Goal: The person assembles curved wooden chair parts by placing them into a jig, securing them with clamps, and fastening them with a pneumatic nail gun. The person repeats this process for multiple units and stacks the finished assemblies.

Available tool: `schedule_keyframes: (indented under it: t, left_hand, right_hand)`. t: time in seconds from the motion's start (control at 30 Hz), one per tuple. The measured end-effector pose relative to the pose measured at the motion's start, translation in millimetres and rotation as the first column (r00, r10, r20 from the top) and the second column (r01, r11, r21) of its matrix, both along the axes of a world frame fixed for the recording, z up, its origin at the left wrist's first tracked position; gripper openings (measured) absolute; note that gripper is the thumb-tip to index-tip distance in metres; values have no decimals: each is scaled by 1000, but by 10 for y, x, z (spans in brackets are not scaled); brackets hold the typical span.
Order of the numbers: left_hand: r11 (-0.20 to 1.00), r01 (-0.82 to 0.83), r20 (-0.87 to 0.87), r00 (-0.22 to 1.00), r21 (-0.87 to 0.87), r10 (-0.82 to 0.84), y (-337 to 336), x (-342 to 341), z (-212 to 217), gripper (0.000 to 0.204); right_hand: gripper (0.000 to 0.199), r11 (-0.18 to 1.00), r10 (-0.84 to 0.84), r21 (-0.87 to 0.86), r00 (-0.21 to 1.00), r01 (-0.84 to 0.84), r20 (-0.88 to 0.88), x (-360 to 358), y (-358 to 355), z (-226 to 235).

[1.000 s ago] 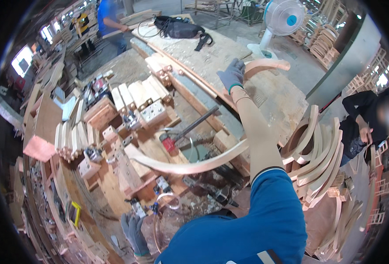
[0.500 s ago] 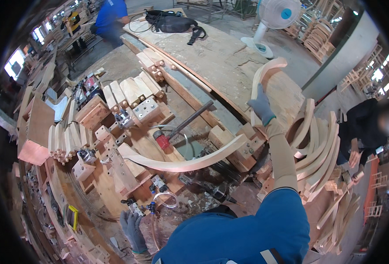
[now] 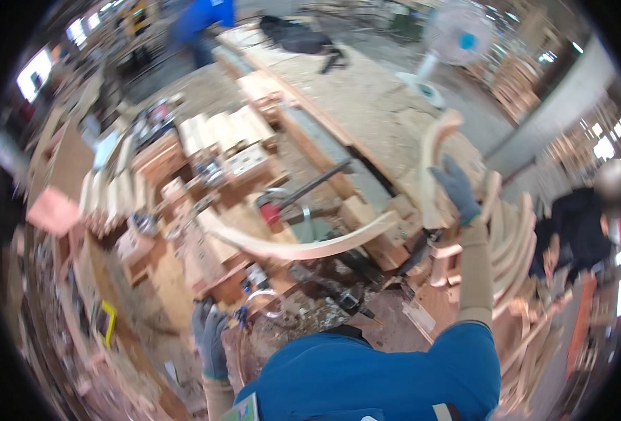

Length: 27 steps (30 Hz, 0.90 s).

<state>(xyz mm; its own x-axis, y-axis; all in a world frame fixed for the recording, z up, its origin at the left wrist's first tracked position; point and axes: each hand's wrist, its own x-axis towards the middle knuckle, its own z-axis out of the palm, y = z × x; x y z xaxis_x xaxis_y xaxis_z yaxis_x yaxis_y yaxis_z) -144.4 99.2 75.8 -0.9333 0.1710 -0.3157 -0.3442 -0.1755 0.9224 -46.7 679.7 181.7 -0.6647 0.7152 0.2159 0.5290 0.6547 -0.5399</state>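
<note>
The right hand (image 3: 456,184) has its gloved fingers stretched out rather than wrapped, along the right side of a hooked wooden piece (image 3: 430,182) at the near edge of the plywood tabletop (image 3: 366,88); blur hides whether they touch. The left hand (image 3: 212,340) is bent beside the blue air fittings (image 3: 240,316); I cannot tell whether it pinches anything.

For handling such a curve, I judge a grip near its balance point best, thumb opposing fingers, since a bent piece tends to roll toward its heavier side. Fingertips are safest away from the ends and from whatever the air fittings drive.

Further in, a bowed wooden rail (image 3: 310,250), pale and smooth-looking, spans the blocky jig in a shallow arc. Beyond it lies a dark metal bar with a red end (image 3: 270,211), then a drilled block (image 3: 246,161) and a row of pale, straight wooden bars (image 3: 223,132). The tabletop looks scuffed and dusty. Slender curved blanks (image 3: 517,242) lean together on the right; a white pedestal fan (image 3: 458,34) stands past the far side.
</note>
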Motion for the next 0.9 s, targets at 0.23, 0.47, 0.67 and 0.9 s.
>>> schedule_keyframes:
  t: [0.23, 0.47, 0.67, 0.9]
  left_hand:
    - [998, -58, -25, 998, -20, 58, -17, -86, -99, 45]
    - [975, -220, -1, 976, -27, 220, -293, -200, 20, 45]
    - [901, -414, -46, 910, -127, 411, -629, -379, -41, 42]
    - [831, -519, 49, 842, -203, 537, -705, -438, -71, 37]
  right_hand:
    - [42, 784, 468, -312, 841, -537, -271, -978, -905, 147]
    - [31, 544, 805, -56, 539, -837, -247, -2748, -1555, -421]
    - [31, 643, 724, 113, 649, -758, 231, -4487, -1937, -1060]
    - [47, 849, 521, -116, 780, -515, 347, -5215, -2151, -1383]
